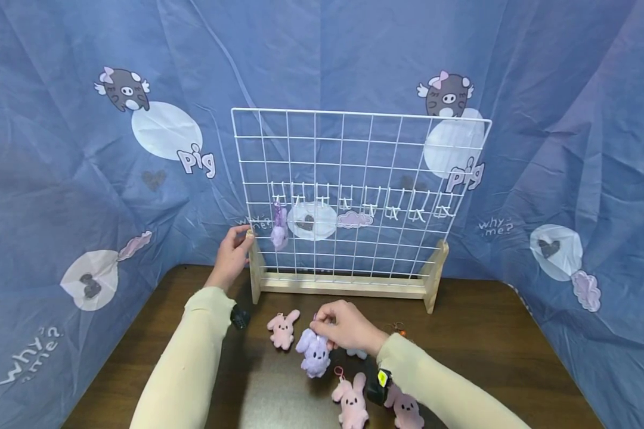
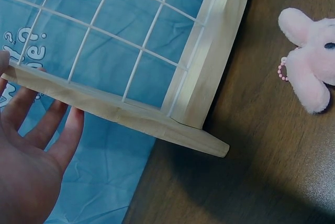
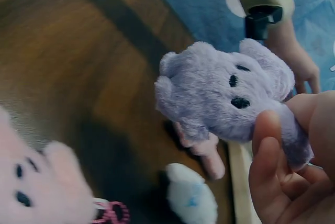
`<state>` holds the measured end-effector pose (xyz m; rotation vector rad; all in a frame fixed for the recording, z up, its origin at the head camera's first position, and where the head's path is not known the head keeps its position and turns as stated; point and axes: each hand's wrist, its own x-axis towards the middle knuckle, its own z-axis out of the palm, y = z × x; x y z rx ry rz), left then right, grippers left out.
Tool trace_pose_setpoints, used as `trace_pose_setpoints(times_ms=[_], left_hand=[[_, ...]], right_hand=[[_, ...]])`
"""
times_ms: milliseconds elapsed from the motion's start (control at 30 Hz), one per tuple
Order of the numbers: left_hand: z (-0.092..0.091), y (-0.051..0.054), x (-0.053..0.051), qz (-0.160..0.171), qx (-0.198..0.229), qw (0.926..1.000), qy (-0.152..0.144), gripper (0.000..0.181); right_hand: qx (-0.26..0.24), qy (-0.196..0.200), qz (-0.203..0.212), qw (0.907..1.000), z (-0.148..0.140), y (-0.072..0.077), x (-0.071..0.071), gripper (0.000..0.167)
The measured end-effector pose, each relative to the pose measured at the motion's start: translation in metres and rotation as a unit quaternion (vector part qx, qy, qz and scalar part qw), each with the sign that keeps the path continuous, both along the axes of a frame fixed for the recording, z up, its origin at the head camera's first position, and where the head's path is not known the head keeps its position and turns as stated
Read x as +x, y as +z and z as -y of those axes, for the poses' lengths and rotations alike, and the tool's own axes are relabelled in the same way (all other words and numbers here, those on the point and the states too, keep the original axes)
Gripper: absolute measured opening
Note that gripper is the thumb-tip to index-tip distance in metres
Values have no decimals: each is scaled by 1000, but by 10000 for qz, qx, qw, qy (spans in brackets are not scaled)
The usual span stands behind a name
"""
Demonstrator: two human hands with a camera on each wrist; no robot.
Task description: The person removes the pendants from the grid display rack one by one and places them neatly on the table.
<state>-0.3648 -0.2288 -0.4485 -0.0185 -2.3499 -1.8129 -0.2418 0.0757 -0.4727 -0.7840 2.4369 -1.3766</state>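
Note:
My right hand (image 1: 349,326) pinches a purple plush bunny keychain (image 1: 315,356) by its ear and top, just above the tabletop; in the right wrist view the bunny (image 3: 209,88) lies sideways, its face showing. My left hand (image 1: 229,257) grips the wooden side post (image 2: 104,98) of a display stand, thumb on one side and fingers on the other. The stand bears a white wire grid (image 1: 322,112) with a row of several white hooks (image 1: 369,208). From the leftmost hook hangs another purple plush (image 1: 279,233), head down.
Pink plush bunnies lie on the dark wooden table: one (image 1: 282,332) before the stand, others (image 1: 351,406) (image 1: 406,411) nearer the front edge. A whitish-blue plush (image 3: 191,195) is partly hidden by my right hand in the head view. Blue printed cloth (image 1: 322,53) surrounds the table.

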Motion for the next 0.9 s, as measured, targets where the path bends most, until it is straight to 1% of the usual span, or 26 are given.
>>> trace_pose_setpoints(times_ms=[167,367,500,700,900], left_hand=[[0,0,0,18,32,10000,-3,44],[0,1,2,10,62,10000,-8,45],[-1,1,3,15,40,10000,-9,44],[0,0,2,37,100,9999,-21,45],[1,-1,1,12,137,9999,-47,46]], right_hand=[[53,119,177,9998,0,-14,9,19],[109,246,394,9989,0,-25,16,21],[159,288,510,9982,0,-30,21,22],[120,281,693,9971,1,-36,26,22],[211,292,874,9955,1,-35,29,20]])
